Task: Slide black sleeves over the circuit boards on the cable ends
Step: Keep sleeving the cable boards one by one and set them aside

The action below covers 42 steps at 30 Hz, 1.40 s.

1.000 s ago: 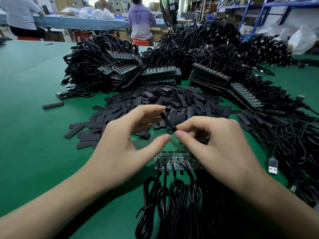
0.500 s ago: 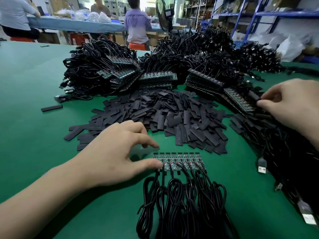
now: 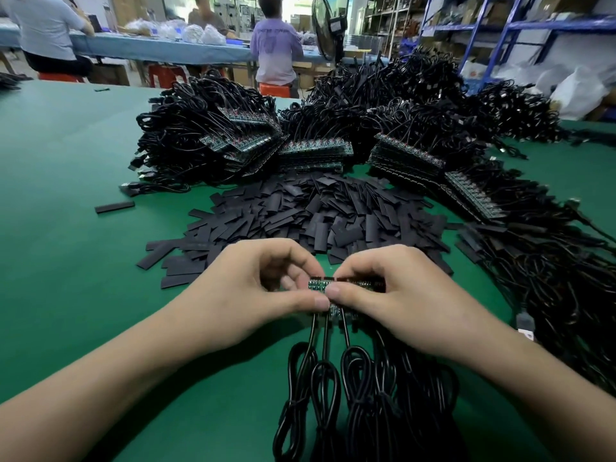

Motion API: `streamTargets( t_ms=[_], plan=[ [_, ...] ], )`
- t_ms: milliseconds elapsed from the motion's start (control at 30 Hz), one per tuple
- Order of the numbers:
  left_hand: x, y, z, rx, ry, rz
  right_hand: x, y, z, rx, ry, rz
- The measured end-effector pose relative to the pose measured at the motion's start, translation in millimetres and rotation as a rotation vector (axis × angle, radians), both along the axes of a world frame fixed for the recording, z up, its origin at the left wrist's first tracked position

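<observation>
left hand (image 3: 253, 295) and right hand (image 3: 400, 301) both pinch the circuit board strip (image 3: 317, 283), thumbs touching; no sleeve visibly held, next likely needs one from the sleeve pile (image 3: 316, 211).

The right hand (image 3: 400, 295) came back from the cable pile (image 3: 550, 278) to the row of circuit boards (image 3: 346, 283). The left hand (image 3: 253, 291) closed its grip there too, thumbs meeting.
</observation>
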<state>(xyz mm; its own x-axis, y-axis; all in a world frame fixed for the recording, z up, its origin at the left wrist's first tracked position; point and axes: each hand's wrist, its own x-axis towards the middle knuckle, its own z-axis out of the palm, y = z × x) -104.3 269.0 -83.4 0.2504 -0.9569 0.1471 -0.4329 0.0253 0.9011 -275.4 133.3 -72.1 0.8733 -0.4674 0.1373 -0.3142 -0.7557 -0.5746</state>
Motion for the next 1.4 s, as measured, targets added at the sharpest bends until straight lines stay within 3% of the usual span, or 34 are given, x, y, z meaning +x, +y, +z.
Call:
streamTargets(
  t_ms=[300, 500, 567, 667, 767, 900, 1033, 1100, 1200, 1267, 1400],
  plan=[
    [0, -3, -1, 0.025, 0.267, -0.014, -1, -2, -1, 0.189, -0.107, 0.070],
    [2, -5, 2, 0.040, 0.382, -0.078, -3, -4, 4, 0.473, -0.119, 0.163],
    [5, -4, 2, 0.027, 0.367, -0.105, -4, -3, 4, 0.446, -0.082, 0.141],
    [9, -3, 1, -0.071, 0.286, -0.010, -6, 1, 0, 0.197, -0.015, 0.034],
    [10, -5, -2, -0.160, 0.206, 0.105, -6, 11, 0, 0.030, -0.101, 0.023],
    [7, -8, 1, -0.206, 0.144, 0.091, -3, 22, -1, 0.210, -0.186, 0.074],
    [3, -16, 14, -0.157, 0.250, 0.042, -6, 23, 6, 0.380, -0.334, 0.119],
    [5, -29, 19, -0.125, 0.115, 0.117, -10, 20, 13, 0.473, -0.462, 0.174],
    [8, -56, 19, -0.126, -0.433, 0.150, -15, 14, 26, 0.672, -0.713, 0.243],
    [3, -75, 13, -0.080, -0.704, 0.174, -21, 6, 36, 0.807, -0.847, 0.196],
    [-7, -101, 0, -0.057, -0.944, 0.267, -34, -14, 46, 0.952, -0.860, -0.002]
  ],
)
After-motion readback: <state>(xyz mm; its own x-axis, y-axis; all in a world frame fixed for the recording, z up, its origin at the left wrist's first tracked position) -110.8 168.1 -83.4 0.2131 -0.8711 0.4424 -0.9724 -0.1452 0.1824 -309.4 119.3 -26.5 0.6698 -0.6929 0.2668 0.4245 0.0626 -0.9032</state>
